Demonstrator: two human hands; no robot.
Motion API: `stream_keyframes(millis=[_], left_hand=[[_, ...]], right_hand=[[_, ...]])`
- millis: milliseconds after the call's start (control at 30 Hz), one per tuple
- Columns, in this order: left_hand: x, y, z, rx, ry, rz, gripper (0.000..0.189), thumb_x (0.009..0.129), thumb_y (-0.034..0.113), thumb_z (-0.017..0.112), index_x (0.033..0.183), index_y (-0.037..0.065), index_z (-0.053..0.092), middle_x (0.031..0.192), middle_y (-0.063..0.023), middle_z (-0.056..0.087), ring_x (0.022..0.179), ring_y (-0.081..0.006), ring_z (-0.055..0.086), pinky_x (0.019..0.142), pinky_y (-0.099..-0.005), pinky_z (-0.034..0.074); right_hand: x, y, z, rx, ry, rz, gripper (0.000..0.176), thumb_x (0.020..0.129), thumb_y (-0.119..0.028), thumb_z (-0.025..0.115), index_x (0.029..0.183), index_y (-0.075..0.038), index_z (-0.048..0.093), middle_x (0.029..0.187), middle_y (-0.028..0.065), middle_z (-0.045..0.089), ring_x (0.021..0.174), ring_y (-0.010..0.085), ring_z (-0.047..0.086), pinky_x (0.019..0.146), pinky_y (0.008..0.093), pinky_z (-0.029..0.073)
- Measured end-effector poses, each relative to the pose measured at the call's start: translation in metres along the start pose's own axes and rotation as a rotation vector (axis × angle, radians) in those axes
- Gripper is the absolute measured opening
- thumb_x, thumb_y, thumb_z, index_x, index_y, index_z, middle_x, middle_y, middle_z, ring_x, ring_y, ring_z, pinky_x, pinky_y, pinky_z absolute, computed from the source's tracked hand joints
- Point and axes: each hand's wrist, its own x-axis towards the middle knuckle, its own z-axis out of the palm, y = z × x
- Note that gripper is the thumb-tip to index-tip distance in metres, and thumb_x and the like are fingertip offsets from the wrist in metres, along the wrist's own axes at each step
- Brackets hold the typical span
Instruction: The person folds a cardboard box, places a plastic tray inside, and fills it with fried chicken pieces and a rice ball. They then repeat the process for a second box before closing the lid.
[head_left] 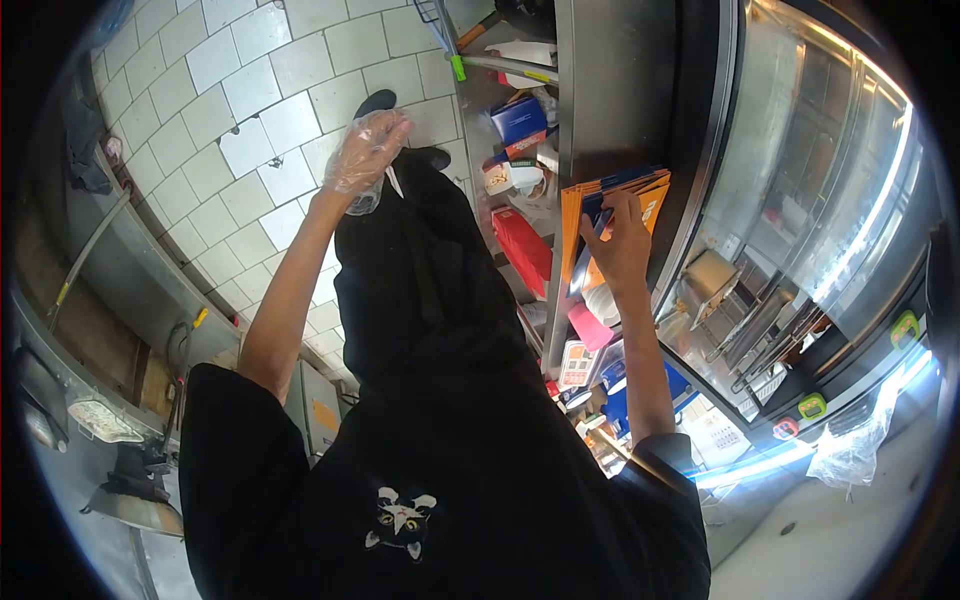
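Note:
My left hand (372, 150), in a clear plastic glove, is held out over the tiled floor beside my leg, its fingers extended and nothing visible in it. My right hand (622, 240) is bare and lies at a stack of folded orange and blue cardboard packets (655, 190) on the steel counter. Its fingers and thumb are bent around the upper edges of the packets at the middle of the stack. Just below that stack is a pink cup-like object (590, 327).
A steel counter (610, 90) runs up the right, beside a glass-fronted case (790, 150). Under it, a shelf holds a blue box (518, 120) and a red package (522, 250). Metal equipment lines the left. White tiles (250, 90) cover the floor.

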Motion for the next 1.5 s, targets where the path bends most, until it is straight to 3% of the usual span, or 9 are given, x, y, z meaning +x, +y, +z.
stream_keyframes(millis=[33,167,667,833,933,1033,1267,1400,1500], left_hand=[[-0.002,-0.005,0.001,-0.011,0.037,-0.009,0.037,0.099,0.036,0.058,0.103,0.000,0.066,0.099,-0.0195,0.068,0.091,-0.0383,0.064,0.080,-0.0433,0.050],[-0.003,-0.004,-0.007,-0.011,0.016,-0.034,0.039,0.099,0.039,0.058,0.104,0.001,0.066,0.097,-0.0195,0.067,0.089,-0.0378,0.063,0.080,-0.0419,0.049],[0.003,0.018,-0.018,0.001,0.005,-0.086,0.041,0.100,0.040,0.056,0.106,0.001,0.067,0.098,-0.0186,0.068,0.091,-0.0346,0.064,0.082,-0.0402,0.050],[0.003,0.009,-0.017,0.091,0.065,0.062,0.034,0.102,0.031,0.056,0.102,-0.001,0.068,0.089,-0.0131,0.070,0.083,-0.0240,0.065,0.079,-0.0349,0.050],[0.006,0.012,-0.022,0.058,0.025,0.040,0.039,0.100,0.036,0.056,0.105,-0.001,0.067,0.092,-0.0182,0.068,0.086,-0.0353,0.064,0.079,-0.0408,0.049],[0.005,0.027,-0.024,0.021,-0.016,0.062,0.036,0.101,0.034,0.055,0.102,0.000,0.068,0.086,-0.0167,0.067,0.080,-0.0308,0.063,0.075,-0.0394,0.049],[0.013,0.038,0.007,-0.029,-0.321,0.037,0.037,0.097,0.034,0.060,0.104,-0.002,0.068,0.091,-0.0178,0.071,0.086,-0.0260,0.068,0.078,-0.0393,0.052],[0.011,0.075,0.038,-0.064,-0.623,0.189,0.031,0.094,0.029,0.068,0.106,0.000,0.067,0.090,-0.0094,0.068,0.084,-0.0163,0.063,0.079,-0.0320,0.051],[0.004,0.086,0.066,0.086,-0.890,0.107,0.027,0.097,0.023,0.066,0.108,-0.001,0.066,0.096,-0.0051,0.068,0.091,-0.0144,0.062,0.085,-0.0299,0.050]], right_hand=[[0.001,-0.001,-0.002,-0.013,-0.024,0.011,0.040,0.076,-0.017,0.082,0.106,-0.007,0.057,0.108,0.0121,0.061,0.081,0.0288,0.068,0.072,0.0369,0.056],[0.005,-0.002,-0.001,-0.019,-0.021,-0.016,0.041,0.076,-0.018,0.082,0.107,-0.006,0.058,0.098,0.0126,0.061,0.083,0.0291,0.067,0.072,0.0369,0.055],[0.002,-0.006,-0.012,0.062,-0.021,0.043,0.043,0.075,-0.015,0.081,0.112,-0.007,0.062,0.105,0.0106,0.061,0.084,0.0278,0.067,0.076,0.0360,0.056],[-0.012,-0.012,-0.021,-0.018,0.092,0.029,0.045,0.072,-0.006,0.074,0.115,-0.007,0.060,0.102,0.0123,0.059,0.090,0.0319,0.063,0.077,0.0400,0.054],[-0.026,-0.009,-0.024,-0.031,0.215,0.077,0.048,0.070,0.000,0.066,0.117,-0.006,0.057,0.099,0.0153,0.056,0.093,0.0366,0.058,0.079,0.0450,0.050],[-0.040,-0.010,-0.025,0.010,0.324,0.136,0.047,0.071,0.005,0.061,0.116,-0.005,0.056,0.099,0.0172,0.055,0.094,0.0375,0.056,0.081,0.0463,0.048],[-0.105,-0.030,-0.059,0.180,0.549,0.244,0.046,0.070,0.013,0.057,0.113,-0.003,0.051,0.098,0.0192,0.053,0.090,0.0388,0.054,0.078,0.0471,0.048],[-0.178,-0.062,-0.088,0.411,0.847,0.255,0.042,0.071,0.011,0.059,0.109,-0.005,0.050,0.093,0.0167,0.054,0.078,0.0304,0.055,0.069,0.0409,0.047],[-0.248,-0.086,-0.084,0.526,1.069,0.307,0.051,0.070,0.012,0.059,0.115,-0.007,0.046,0.093,0.0136,0.055,0.078,0.0277,0.055,0.070,0.0389,0.047]])
